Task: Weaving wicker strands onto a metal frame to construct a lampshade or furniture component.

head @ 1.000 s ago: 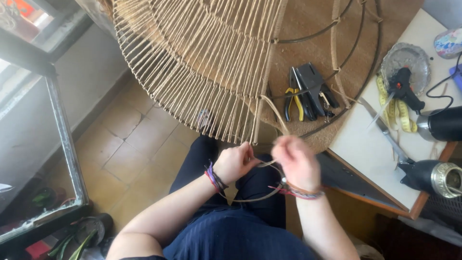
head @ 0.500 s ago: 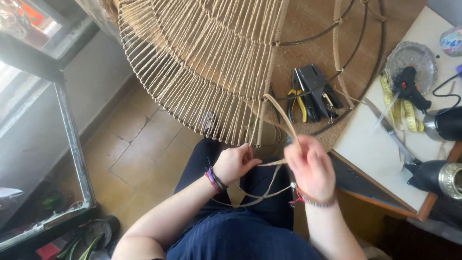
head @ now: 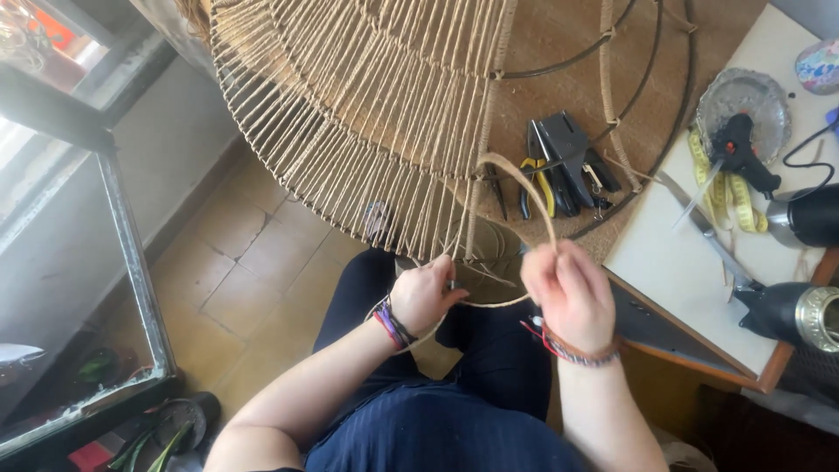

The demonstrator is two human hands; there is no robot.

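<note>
Both hands (head: 424, 295) (head: 568, 293) grip cord (head: 533, 188) below woven frame (head: 367, 114).

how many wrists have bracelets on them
2. The left hand has dark and coloured bands at its wrist; the right hand has a brown and red band. Both hands grip the cord.

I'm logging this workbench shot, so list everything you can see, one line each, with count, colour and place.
Wire frame wound with jute cord: one, tan, top centre.
Loose cord strand: one, tan, looped between both hands.
Pliers: a few, black and yellow, under the frame.
Glue gun: one, black, on a metal dish.
Tape measure: one, yellow, on the white table.
Left hand: grips the cord.
Right hand: pinches the strand.
</note>
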